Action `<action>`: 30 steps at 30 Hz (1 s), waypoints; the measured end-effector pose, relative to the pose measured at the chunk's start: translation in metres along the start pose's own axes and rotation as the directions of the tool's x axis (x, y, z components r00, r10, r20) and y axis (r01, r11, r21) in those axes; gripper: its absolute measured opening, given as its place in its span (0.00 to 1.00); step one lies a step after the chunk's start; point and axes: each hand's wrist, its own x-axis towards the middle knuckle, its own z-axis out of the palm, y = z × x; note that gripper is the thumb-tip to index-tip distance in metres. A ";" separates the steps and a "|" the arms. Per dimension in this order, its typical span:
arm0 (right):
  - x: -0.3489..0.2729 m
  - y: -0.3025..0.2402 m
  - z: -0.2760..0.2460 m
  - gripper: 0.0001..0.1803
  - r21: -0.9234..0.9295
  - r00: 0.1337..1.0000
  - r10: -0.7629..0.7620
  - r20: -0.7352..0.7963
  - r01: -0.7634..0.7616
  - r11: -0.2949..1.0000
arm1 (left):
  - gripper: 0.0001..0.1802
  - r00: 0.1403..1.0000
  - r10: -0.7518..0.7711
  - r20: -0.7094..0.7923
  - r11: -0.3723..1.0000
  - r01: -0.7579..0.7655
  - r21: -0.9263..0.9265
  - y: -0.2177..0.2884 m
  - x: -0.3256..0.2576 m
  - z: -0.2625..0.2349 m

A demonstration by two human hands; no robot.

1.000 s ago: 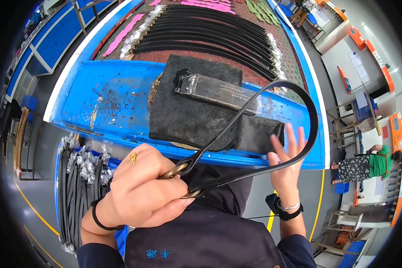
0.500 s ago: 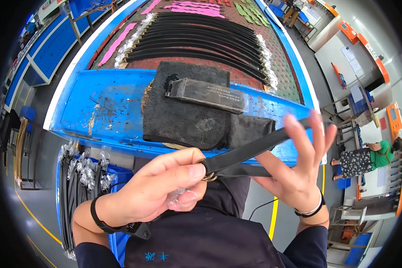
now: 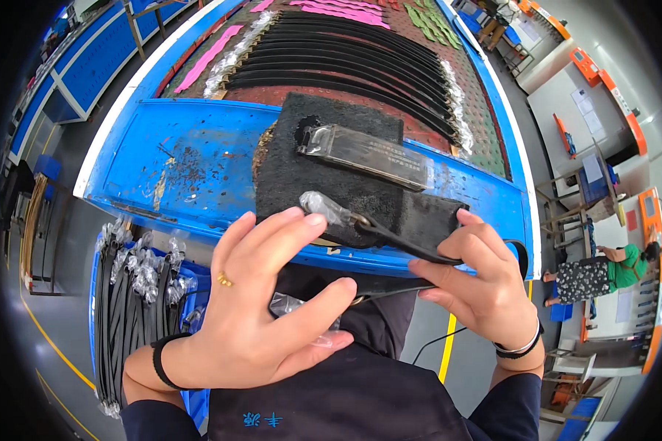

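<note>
A black strap (image 3: 412, 248) is looped double in my right hand (image 3: 485, 283), its bend sticking out beyond the fingers. These fingers are closed round it. One strap end, with a brass-coloured fitting in clear plastic wrap (image 3: 324, 208), points up over the dark pad (image 3: 287, 165). The other end hangs lower, its clear wrap (image 3: 287, 303) partly hidden behind the fingers of my left hand (image 3: 250, 320). That hand is open, thumb and fingers spread around the gap between the two ends. On the pad lies a long clear plastic box (image 3: 368, 156) with a dark inside.
The pad rests on a scuffed blue worktop (image 3: 191, 165). Behind it, black straps (image 3: 346, 62) with wrapped ends lie in a row, near pink strips (image 3: 210, 59) and green strips (image 3: 430, 22). More wrapped straps (image 3: 132, 294) hang over a blue bin at left. A person (image 3: 603, 268) is far right.
My left hand has let go of the strap's end and spread its fingers. My right hand has closed round the strap, and one wrapped end now points up towards the pad.
</note>
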 end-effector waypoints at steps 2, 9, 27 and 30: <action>0.002 -0.005 0.004 0.17 0.016 0.999 -0.036 0.001 0.036 0.999 | 0.20 0.999 -0.009 0.041 0.997 0.006 0.081 0.001 0.004 -0.004; 0.007 -0.016 0.016 0.15 0.024 0.997 -0.070 -0.021 0.071 0.997 | 0.14 0.983 0.077 0.166 0.997 -0.081 0.019 -0.019 -0.010 -0.007; 0.021 0.073 0.069 0.32 0.361 0.856 0.516 -0.039 -0.470 0.806 | 0.10 0.984 0.164 -0.071 0.986 -0.166 -0.027 -0.034 -0.033 -0.034; 0.021 0.077 0.070 0.30 0.547 0.858 0.505 -0.093 -0.380 0.746 | 0.10 0.977 0.198 -0.084 0.979 -0.202 -0.038 -0.034 -0.031 -0.031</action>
